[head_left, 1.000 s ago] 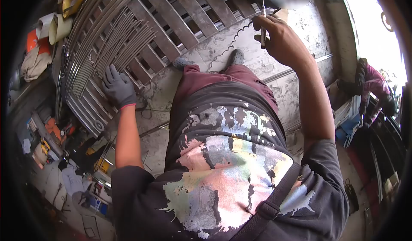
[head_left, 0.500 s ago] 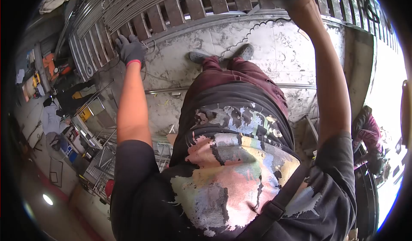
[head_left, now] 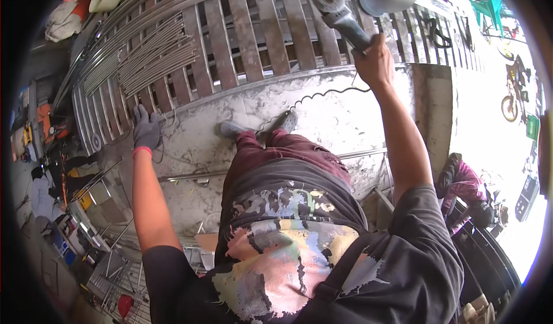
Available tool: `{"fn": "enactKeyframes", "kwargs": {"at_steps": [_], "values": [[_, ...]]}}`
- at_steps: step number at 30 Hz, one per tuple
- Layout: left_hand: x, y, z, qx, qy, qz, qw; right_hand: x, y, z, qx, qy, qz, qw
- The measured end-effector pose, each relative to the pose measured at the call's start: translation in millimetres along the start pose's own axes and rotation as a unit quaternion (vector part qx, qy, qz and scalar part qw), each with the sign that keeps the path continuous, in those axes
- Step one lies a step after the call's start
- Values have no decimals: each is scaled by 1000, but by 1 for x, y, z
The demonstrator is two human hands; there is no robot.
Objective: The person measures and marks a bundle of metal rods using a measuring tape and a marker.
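A blue-grey angle grinder [head_left: 348,27], gripped at its near right end, slants over the slatted metal bench [head_left: 269,31], round grey head toward the far left. The bench's brown slats span the far side.

I have my right arm [head_left: 406,142] extended, its bare right hand [head_left: 374,66] curled closed at upper right, while my left arm [head_left: 151,206] reaches up mid-left, the gloved left hand [head_left: 147,132] with fingers extended.

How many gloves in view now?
1: the grey glove on the left hand, by the slatted rack. The right hand, gripping the power tool, is bare. Others may be hidden.
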State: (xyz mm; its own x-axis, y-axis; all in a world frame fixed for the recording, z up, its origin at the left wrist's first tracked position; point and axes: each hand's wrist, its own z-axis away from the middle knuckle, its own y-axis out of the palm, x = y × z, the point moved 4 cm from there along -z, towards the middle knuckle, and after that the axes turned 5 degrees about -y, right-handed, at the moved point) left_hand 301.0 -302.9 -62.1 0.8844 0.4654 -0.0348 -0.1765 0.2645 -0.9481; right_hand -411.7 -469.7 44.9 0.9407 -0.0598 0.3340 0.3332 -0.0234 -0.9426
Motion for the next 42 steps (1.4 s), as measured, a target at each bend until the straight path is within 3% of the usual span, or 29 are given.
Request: {"fn": "enactKeyframes", "kwargs": {"at_steps": [5,9,12,15,20,22,25,26,30,34,36,39,42], "values": [[-7,-1,6,2,-9,14,1000,-72,-52,8,-35,168,74,982],[-10,-3,7,24,-33,7,999,-109,-61,9,-75,191,66,976],[-8,0,6,27,-45,-54,997,-107,-55,9,-71,181,37,980],[-6,3,3,20,-56,-18,998,-100,-30,-3,-61,165,22,984],[1,11,-4,23,-71,-38,996,-90,13,-32,-84,55,-23,995],[-21,-9,7,68,-92,-31,993,-80,13,-41,-80,16,-27,996],[-27,-15,14,64,-91,20,994,-67,11,-50,-85,-7,6,996],[-11,9,4,-9,-66,-66,996,-65,12,-52,-75,-3,7,997],[-17,5,16,-87,-21,-95,991,3,5,-35,-113,-84,55,989],[-27,-13,24,-89,-9,-82,993,61,40,-32,-95,-209,20,973],[-40,-29,34,-82,-2,-41,996,101,49,-29,-49,-191,-5,980],[-44,-34,29,-75,0,-81,994,135,68,-31,-32,-192,4,981],[-31,-21,15,-107,55,-103,987,140,91,-39,108,-88,29,990]]}}
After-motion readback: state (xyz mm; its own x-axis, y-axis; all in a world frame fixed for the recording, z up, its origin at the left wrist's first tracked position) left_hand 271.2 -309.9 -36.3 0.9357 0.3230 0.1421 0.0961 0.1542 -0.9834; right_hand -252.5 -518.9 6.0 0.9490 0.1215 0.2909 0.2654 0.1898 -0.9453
